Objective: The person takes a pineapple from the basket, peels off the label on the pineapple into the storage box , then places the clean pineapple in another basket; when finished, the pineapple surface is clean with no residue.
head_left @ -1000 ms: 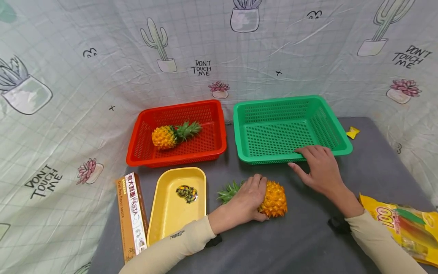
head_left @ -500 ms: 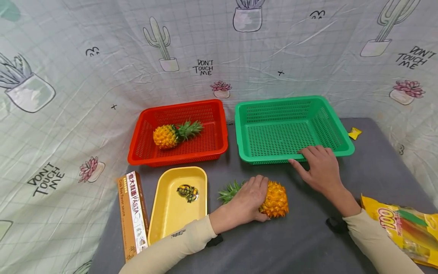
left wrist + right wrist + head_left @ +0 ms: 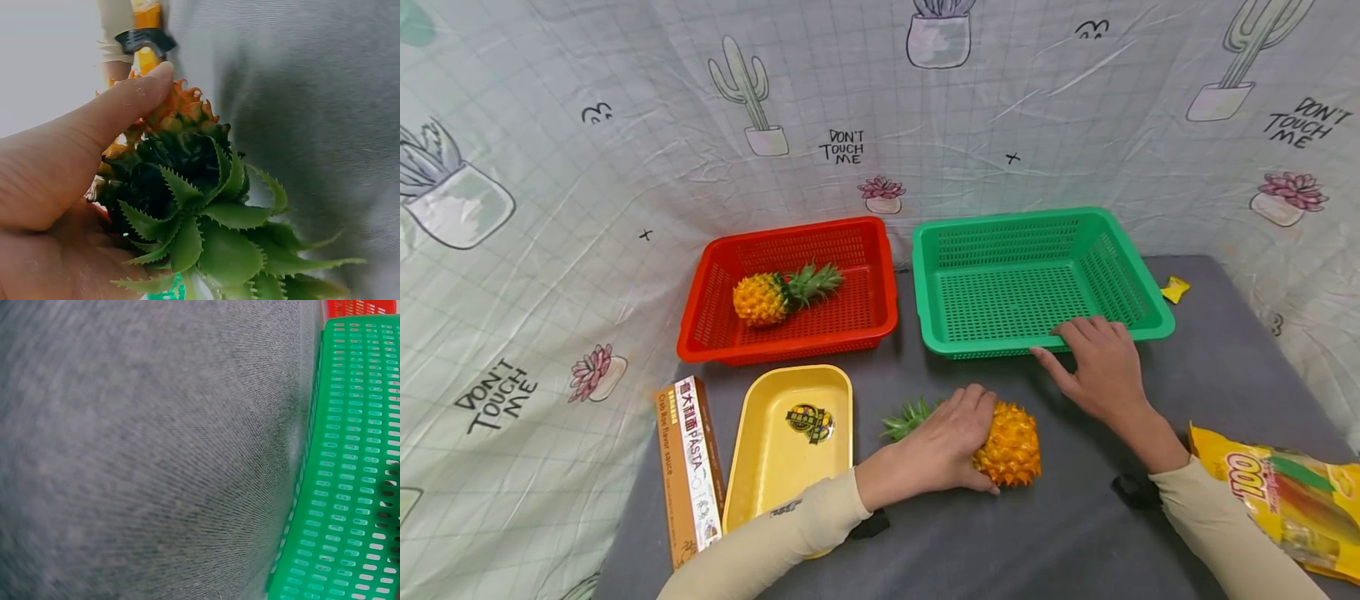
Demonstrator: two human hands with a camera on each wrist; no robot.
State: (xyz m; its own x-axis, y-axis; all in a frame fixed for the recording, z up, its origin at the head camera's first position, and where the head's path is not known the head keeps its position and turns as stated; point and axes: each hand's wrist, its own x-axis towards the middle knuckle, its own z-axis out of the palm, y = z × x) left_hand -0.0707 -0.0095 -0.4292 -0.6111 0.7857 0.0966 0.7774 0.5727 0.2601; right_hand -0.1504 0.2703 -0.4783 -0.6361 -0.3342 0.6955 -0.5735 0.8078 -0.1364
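My left hand (image 3: 940, 446) grips a small orange pineapple (image 3: 1011, 444) from above, covering its middle. The pineapple's leafy crown (image 3: 907, 419) points left and its fruit end points right, close over the grey table. Seen from the left wrist, the thumb lies across the fruit and the spiny green leaves (image 3: 228, 247) spread toward the camera. My right hand (image 3: 1105, 371) rests at the front rim of the green basket (image 3: 931, 337), fingers over the edge and thumb low in front. Only the green basket's slotted wall (image 3: 344, 469) and the table show in the right wrist view.
A second pineapple (image 3: 762, 300) lies in the red basket (image 3: 790, 342) at the back left. A yellow tray (image 3: 775, 492) and a pasta box (image 3: 688, 467) sit at the left. A yellow mango-print bag (image 3: 1285, 500) lies at the right; a small yellow wrapper (image 3: 1176, 289) lies beyond the green basket.
My left hand has shifted slightly right with the pineapple, whose fruit end has swung a little toward me. The right hand has settled onto the green basket's rim and stays there.
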